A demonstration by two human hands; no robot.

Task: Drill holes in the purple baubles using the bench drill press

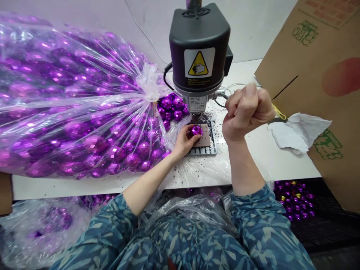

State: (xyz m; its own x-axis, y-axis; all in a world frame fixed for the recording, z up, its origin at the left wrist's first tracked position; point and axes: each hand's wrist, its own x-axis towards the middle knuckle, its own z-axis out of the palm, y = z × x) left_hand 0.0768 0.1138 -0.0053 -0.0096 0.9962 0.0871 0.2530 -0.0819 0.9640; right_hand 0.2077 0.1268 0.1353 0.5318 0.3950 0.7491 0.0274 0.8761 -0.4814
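Note:
My left hand (185, 140) pinches a shiny purple faceted ball (195, 131) and holds it on the small metal plate (206, 144) under the tip of a black bench drill press (199, 52). My right hand (246, 110) is closed in a fist round the press's lever, of which only a little shows at the knuckles. A big clear plastic bag (70, 105), stuffed with purple balls, lies on the white table (253, 150) to the left. Its open mouth faces the press.
A large cardboard box (323, 86) leans at the right with crumpled white paper (298, 131) by it. Dark shavings speckle the table around the plate. Below the table edge lie more purple balls (295, 198) and plastic bags (42, 225). A cable runs behind the press.

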